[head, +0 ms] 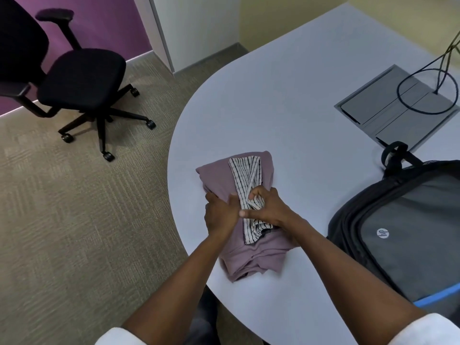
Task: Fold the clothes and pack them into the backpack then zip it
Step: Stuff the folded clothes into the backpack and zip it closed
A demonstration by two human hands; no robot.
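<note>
Lying on the rounded grey table (286, 100), near its edge, a folded mauve knit garment (251, 260) carries a narrow white cloth with thin black stripes (245, 175) along its top — both long axes run away from the person. The striped cloth's near part is bunched in the closed right hand (268, 207), while the left hand (220, 214) is pressed, fingers curled, against the mauve fabric just beside it. The dark grey and black backpack (408, 235) is found to the right of the stack, close by but apart — so the right hand is judged the nearer one for carrying the pile across. Whether the backpack's zip is open cannot be told.
</note>
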